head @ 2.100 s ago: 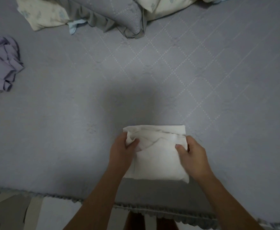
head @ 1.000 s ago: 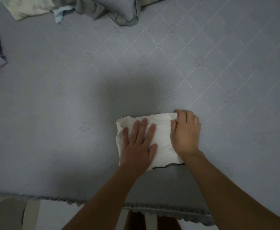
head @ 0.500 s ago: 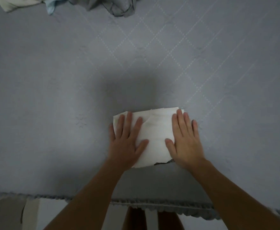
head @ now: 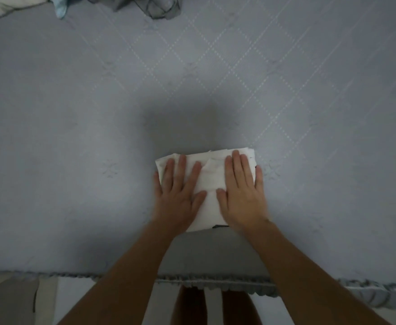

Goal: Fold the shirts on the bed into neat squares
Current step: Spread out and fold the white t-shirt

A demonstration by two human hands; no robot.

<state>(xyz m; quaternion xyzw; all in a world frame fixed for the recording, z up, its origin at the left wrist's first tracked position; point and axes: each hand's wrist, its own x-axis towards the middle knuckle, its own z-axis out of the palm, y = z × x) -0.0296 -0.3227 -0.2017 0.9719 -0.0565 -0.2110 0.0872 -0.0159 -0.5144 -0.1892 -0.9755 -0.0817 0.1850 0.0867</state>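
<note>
On the bed, 2 flat hands press 1 folded shirt

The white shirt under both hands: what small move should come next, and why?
Probably lift both hands off and set it aside. The white shirt already lies as a compact square on the bed, with the left hand and right hand pressing flat on it.

A white shirt, folded into a small rectangle, lies on the grey quilted bed near its frilled front edge. The left hand and the right hand press flat on it side by side, fingers straight and spread. Crumpled bedding lies at the far edge, well apart from the shirt
</note>
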